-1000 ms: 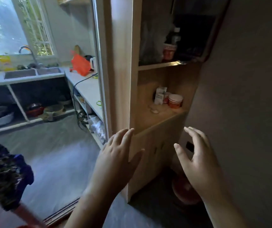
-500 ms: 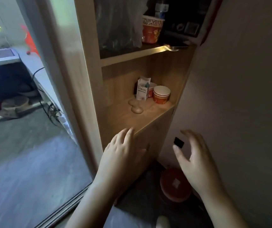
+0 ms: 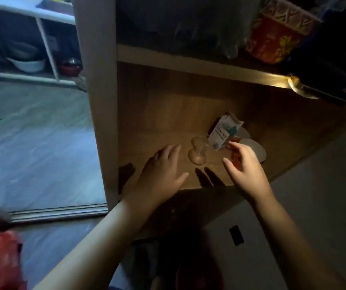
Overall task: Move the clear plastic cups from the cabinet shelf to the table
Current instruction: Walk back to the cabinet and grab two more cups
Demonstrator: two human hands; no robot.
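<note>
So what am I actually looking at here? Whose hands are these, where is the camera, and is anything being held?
There is no machine here: a person wears a wide-angle camera on the head, looking forward and down, so you see that person's own arms. This single view faces a wooden cabinet shelf. The left hand and the right hand are both open above the shelf and hold nothing. Between them stand two clear plastic cups, close together and hard to see because they are see-through. Just behind them leans a small white carton, with red-and-white paper cups beside it. On the shelf above sits a red patterned cup. To the left, through a doorway, is a blurred kitchen floor.
</note>
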